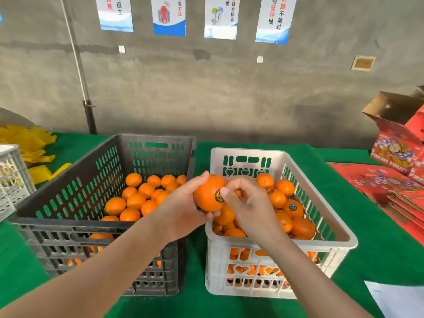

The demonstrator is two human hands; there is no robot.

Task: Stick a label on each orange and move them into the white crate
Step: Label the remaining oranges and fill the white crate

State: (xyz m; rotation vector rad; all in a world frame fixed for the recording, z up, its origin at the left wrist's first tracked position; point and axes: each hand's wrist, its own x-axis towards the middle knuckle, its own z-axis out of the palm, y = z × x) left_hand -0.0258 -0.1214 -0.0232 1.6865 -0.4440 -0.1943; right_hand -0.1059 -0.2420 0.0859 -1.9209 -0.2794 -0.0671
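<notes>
**Label under the thumb, orange held over the white crate's near-left corner**

Nearest, at the lower right, a white sheet (399,299) lies on the green table cloth (378,253). Two bare forearms reach forward over the fronts of two crates that stand side by side: a black crate (68,228) on the left and the white crate (344,237) on the right, near each other but apart.

The left hand (183,212) grips an orange (206,191) from below and behind, with its fingers curled round the far side and its palm under the fruit. The orange sits above the white crate's left rim, clear of the fruit below. A round label (216,196) shows on the side facing the right hand (250,203). That hand's thumb tip presses on the label's edge, while its other fingers are curled in and hold nothing.

Beneath the hands the white crate is heaped with oranges, and one labelled orange (292,207) shows its sticker. The black crate holds a lower layer of loose oranges (142,196) toward its far side.

Farther out, another white crate (11,175) and yellow sheets (29,145) lie at the left edge. At the right are flat red cartons (378,182) and an open red box (399,143). Behind stands a grey wall (229,92) with posters (169,17) and a pole (89,115).
</notes>
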